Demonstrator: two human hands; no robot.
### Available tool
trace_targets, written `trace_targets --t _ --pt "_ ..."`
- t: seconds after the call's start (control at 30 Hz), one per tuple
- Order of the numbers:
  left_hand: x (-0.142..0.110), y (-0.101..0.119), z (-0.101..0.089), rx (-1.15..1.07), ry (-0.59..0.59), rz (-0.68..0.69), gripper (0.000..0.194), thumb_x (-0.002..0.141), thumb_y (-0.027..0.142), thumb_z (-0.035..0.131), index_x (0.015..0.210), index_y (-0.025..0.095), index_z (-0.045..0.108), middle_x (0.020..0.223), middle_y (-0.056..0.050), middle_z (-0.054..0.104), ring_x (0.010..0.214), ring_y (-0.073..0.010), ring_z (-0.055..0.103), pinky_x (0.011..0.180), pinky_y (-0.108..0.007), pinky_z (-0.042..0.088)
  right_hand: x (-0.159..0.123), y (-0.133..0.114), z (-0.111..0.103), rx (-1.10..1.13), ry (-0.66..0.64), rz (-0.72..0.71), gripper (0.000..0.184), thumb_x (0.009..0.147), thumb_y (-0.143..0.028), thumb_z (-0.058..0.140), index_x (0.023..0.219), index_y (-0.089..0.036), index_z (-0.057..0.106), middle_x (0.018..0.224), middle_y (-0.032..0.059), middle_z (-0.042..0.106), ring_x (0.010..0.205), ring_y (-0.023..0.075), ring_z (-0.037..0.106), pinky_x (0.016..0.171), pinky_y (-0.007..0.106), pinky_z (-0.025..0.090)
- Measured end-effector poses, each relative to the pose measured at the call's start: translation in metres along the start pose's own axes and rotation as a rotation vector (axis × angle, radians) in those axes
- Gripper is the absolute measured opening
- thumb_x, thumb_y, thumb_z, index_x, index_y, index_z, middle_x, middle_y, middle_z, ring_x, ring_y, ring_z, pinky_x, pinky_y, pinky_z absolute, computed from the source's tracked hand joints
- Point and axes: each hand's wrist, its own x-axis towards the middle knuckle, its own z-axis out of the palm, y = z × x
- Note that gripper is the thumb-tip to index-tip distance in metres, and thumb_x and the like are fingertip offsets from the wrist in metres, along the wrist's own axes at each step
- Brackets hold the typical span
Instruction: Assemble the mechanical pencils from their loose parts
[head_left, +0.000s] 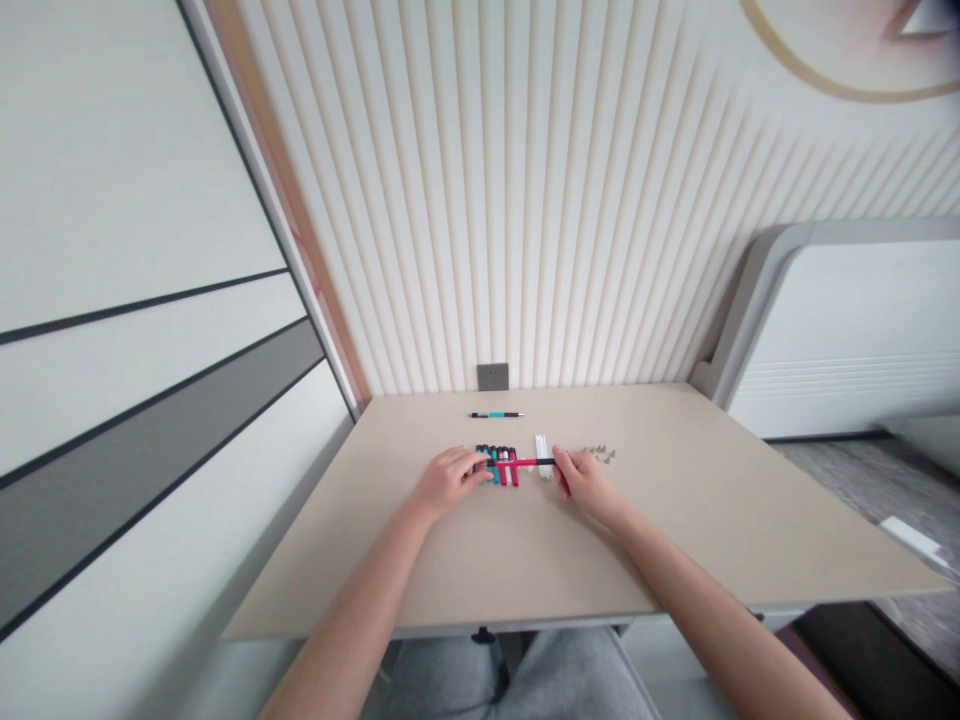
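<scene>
Between my two hands a red-and-black pen [527, 462] lies level, just over the table. My left hand [452, 478] pinches its black left end. The fingers of my right hand [583, 482] are closed on the black right end. Beneath and beside the pen is a row of pen barrels [508, 478] in blue, red and white with black ends, partly covered by my left hand. A bundle of thin white refills [543, 446] lies near my right hand. Beyond it are several small silvery pen tips [606, 453].
A blue-and-black pen [496, 414] lies farther back on the beige table [480, 570]. A dark wall socket [493, 377] sits behind it on the ribbed wall. A white cabinet [135, 400] rises at the left, and a pale headboard [847, 330] stands at the right.
</scene>
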Motion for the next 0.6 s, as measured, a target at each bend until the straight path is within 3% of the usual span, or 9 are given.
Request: trace_targets --t 0.3,0.6 --pt "-0.0004 -0.0008 0.0033 -0.11 -0.013 -0.098 0.025 0.098 0.034 0.05 0.104 0.018 0.069 0.083 -0.005 0.072 0.075 -0.0158 0.067 0.07 -0.026 0.053 -0.0004 0.0022 0.0026 0.057 -0.082 -0.09 0.058 0.094 -0.061 0.033 0.068 -0.018 0.06 0.054 0.0004 0.06 0.051 0.0131 0.052 0.053 0.023 0.039" --pt "-0.0008 -0.0004 0.0001 -0.115 -0.034 -0.079 0.027 0.099 0.033 0.048 0.107 0.019 0.069 0.081 -0.005 0.073 0.074 -0.0166 0.067 0.071 -0.027 0.053 0.0001 0.0043 -0.0003 0.024 -0.104 -0.133 0.053 0.093 -0.055 0.041 0.067 -0.016 0.065 0.057 -0.0011 0.058 0.052 0.0116 0.048 0.052 0.023 0.035"
